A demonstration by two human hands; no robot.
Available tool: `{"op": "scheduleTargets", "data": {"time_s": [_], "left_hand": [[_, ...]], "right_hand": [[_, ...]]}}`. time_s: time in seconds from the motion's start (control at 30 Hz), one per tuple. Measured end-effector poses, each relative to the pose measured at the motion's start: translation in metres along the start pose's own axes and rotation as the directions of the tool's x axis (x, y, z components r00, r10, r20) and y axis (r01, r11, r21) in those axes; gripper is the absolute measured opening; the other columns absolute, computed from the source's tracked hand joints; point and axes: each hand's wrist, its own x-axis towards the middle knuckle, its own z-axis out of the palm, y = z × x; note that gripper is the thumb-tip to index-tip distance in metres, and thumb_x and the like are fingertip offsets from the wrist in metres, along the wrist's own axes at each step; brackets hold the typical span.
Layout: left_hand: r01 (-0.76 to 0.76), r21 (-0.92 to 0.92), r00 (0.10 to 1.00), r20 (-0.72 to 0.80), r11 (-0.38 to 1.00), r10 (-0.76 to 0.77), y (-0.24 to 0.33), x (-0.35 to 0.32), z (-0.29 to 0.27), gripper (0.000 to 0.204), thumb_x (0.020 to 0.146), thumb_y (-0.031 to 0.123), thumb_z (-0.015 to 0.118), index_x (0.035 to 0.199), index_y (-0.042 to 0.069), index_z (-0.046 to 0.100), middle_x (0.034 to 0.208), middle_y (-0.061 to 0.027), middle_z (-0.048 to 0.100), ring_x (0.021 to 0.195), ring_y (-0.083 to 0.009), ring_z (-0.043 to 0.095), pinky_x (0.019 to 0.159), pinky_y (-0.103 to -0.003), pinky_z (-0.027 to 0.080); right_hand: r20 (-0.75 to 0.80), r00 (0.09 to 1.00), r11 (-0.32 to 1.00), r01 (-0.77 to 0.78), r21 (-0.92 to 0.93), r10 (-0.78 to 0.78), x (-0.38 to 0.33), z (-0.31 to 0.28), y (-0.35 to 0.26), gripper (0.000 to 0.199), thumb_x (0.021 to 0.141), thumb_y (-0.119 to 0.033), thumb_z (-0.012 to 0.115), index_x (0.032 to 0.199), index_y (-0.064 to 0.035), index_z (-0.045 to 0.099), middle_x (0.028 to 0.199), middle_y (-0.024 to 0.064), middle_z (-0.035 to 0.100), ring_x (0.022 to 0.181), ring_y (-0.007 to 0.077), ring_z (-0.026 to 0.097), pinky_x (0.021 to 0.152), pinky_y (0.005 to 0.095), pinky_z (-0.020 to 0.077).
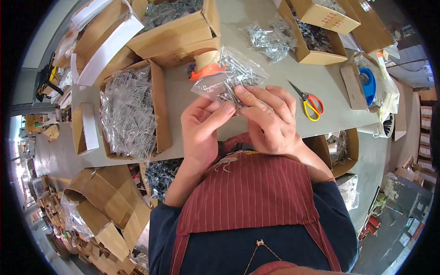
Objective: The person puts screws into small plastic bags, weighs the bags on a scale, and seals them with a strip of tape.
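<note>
Your L hand (pixel 201 121) pinches the lower edge of a clear plastic bag of screws (pixel 240 71), thumb in front; your R hand (pixel 273 120), fingers bent & close tog., grips the same edge; bag's above the grey table (pixel 275 75), btwn orange tape dispenser (pixel 208 71) & red-and-yellow-handled scissors (pixel 312 107).

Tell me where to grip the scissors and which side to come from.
Likely best by the red and yellow handles, coming from the near right: the scissors lie flat, handles toward that side, with the dark, pointed blades aimed far left.
</note>
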Motion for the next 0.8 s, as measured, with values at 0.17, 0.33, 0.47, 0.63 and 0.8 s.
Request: {"op": "scheduleTargets", "data": {"time_s": [0.17, 0.33, 0.47, 0.63, 0.8], "left_hand": [[-0.052, -0.024, 0.998, -0.032, 0.998, 0.051, -0.001, 0.003, -0.003, 0.030, 0.087, 0.000, 0.066, 0.116, -0.007, 0.064, 0.102, -0.0124, 0.070, 0.091, -0.0193, 0.067, 0.082, -0.033, 0.055], [-0.048, -0.030, 0.997, -0.068, 0.998, 0.046, 0.004, 0.000, 0.002, 0.029, 0.086, 0.000, 0.066, 0.114, -0.006, 0.065, 0.102, -0.0145, 0.070, 0.088, -0.0222, 0.069, 0.076, -0.039, 0.060], [-0.057, 0.035, 0.997, -0.050, 0.998, 0.058, 0.003, -0.001, 0.002, 0.034, 0.087, 0.001, 0.060, 0.120, -0.008, 0.062, 0.105, -0.0177, 0.070, 0.089, -0.0267, 0.070, 0.073, -0.038, 0.060], [-0.036, 0.037, 0.999, -0.009, 0.999, 0.036, 0.002, -0.002, 0.001, 0.032, 0.087, 0.002, 0.062, 0.117, -0.009, 0.063, 0.103, -0.0177, 0.070, 0.088, -0.0271, 0.070, 0.072, -0.037, 0.060], [-0.038, 0.132, 0.995, 0.100, 0.991, 0.025, 0.001, -0.003, -0.002, 0.030, 0.086, -0.001, 0.068, 0.114, -0.010, 0.063, 0.098, -0.0177, 0.071, 0.080, -0.0233, 0.070, 0.070, -0.035, 0.060]], "right_hand": [[0.101, 0.990, 0.972, -0.118, 0.202, 0.099, 0.008, -0.012, -0.001, 0.040, 0.069, 0.007, 0.063, 0.108, -0.0052, 0.060, 0.121, 0.0131, 0.068, 0.114, 0.0275, 0.061, 0.098, 0.0413, 0.0439], [0.099, 0.923, 0.803, -0.372, 0.466, 0.371, 0.009, -0.023, 0.006, 0.041, 0.075, 0.011, 0.060, 0.113, -0.0026, 0.057, 0.123, 0.0175, 0.064, 0.119, 0.0302, 0.058, 0.103, 0.0406, 0.0405], [0.249, 0.717, 0.363, -0.582, 0.728, 0.651, 0.009, -0.024, 0.015, 0.036, 0.087, 0.005, 0.060, 0.122, -0.0009, 0.053, 0.131, 0.0159, 0.058, 0.120, 0.0230, 0.055, 0.105, 0.0370, 0.0397], [0.553, 0.501, -0.130, -0.652, 0.747, 0.666, 0.022, -0.028, 0.015, 0.032, 0.096, -0.009, 0.062, 0.125, 0.0017, 0.052, 0.121, 0.0118, 0.060, 0.104, 0.0172, 0.060, 0.092, 0.0330, 0.0488], [0.595, 0.506, -0.140, -0.677, 0.723, 0.625, 0.019, -0.026, 0.015, 0.033, 0.093, -0.010, 0.066, 0.121, 0.0029, 0.054, 0.105, 0.0087, 0.065, 0.086, 0.0132, 0.063, 0.073, 0.0271, 0.0522]]}}
